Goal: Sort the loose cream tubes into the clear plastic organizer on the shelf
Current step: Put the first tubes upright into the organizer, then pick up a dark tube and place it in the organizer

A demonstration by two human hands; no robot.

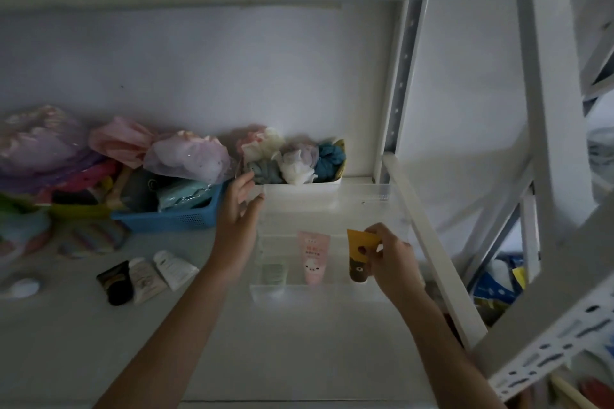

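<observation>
Right hand [390, 261] grips a yellow tube [360, 254] inside the clear organizer [332, 295]; open left hand [237, 226] touches its 9 o'clock wall. Three tubes [146, 277] lie well apart at 9 o'clock.

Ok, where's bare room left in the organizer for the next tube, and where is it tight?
The clear organizer is bare in its back half, behind the pink tube. Its front row is crowded: green tube, pink tube, and the yellow tube in the right hand. The left hand blocks the left wall.
</observation>
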